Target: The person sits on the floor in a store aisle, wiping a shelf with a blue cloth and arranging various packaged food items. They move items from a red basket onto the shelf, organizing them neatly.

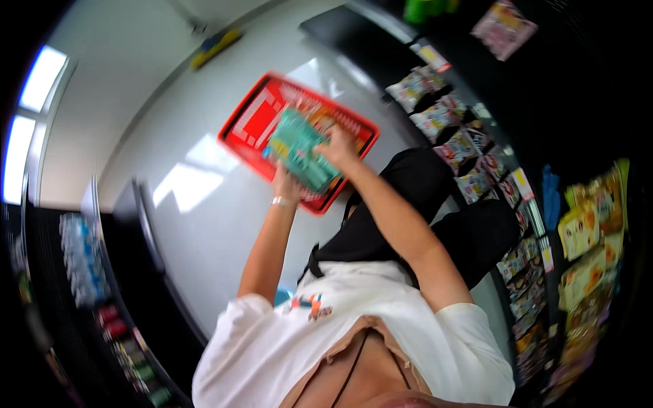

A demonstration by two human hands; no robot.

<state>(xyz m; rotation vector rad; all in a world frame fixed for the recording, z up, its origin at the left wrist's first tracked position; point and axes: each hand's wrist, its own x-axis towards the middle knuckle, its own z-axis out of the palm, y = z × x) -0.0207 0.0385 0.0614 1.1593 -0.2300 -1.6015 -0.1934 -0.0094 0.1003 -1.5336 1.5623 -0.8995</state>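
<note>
A green plastic-wrapped package (301, 148) is held over a red plastic shopping basket (240, 115). My left hand (287, 183) grips the package by its near left edge, a light band around the wrist. On the other side, my right hand (341, 148) holds it with the thumb and fingers at its right edge. The basket stands on the floor and bears white writing. Orange and red packaging (324, 118) shows inside it, partly covered by the green package. Blur hides what the package contains.
Shelves of small snack packets (438, 120) rise close on my right, with yellow bags (579, 232) farther out. On the left, a dark shelf holds clear bottles (84, 260). A yellow and blue object (217, 48) lies by the wall. My bent knees (418, 176) are near the basket.
</note>
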